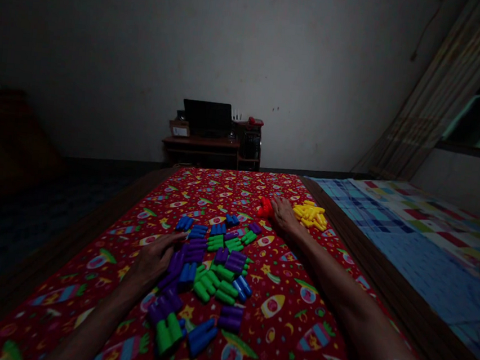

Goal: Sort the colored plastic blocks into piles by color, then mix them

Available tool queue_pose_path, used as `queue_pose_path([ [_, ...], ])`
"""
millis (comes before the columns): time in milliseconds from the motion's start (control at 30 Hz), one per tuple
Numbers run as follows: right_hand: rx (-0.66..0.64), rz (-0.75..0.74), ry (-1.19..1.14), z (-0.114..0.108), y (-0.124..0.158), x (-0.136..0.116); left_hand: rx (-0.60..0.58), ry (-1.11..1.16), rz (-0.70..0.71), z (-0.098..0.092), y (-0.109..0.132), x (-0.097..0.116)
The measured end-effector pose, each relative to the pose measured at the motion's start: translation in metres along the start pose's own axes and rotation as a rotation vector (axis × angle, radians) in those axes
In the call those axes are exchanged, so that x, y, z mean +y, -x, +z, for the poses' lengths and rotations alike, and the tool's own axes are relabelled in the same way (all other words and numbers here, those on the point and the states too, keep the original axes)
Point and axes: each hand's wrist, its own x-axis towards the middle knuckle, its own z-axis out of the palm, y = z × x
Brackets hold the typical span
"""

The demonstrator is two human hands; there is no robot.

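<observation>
Blue, green and purple toy pieces shaped like short joined tubes lie in a loose spread on a red printed cloth (257, 351). Among them are a purple piece (230, 318), a green piece (168, 334) and a blue piece (201, 337). My left hand (153, 259) rests at the left edge of this spread, fingers stretched towards the purple and blue pieces. Farther off, my right hand (283, 213) lies against a small red heap (265, 208), its fingers apart and partly hiding it. Just right of that hand sits a pile of yellow pieces (309, 215).
Beyond the cloth's far end stands a low desk (203, 141) with a dark monitor (207, 118). To the right lies a blue checked sheet (371, 232) beside a multicoloured patchwork cover (427, 218). A curtain (430, 96) hangs by the window.
</observation>
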Motion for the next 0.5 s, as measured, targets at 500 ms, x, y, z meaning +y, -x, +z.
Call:
queue_pose_path([
  [500, 0.006, 0.146, -0.063, 0.014, -0.007, -0.001, -0.011, -0.002, -0.002, -0.002, -0.001, 0.002],
])
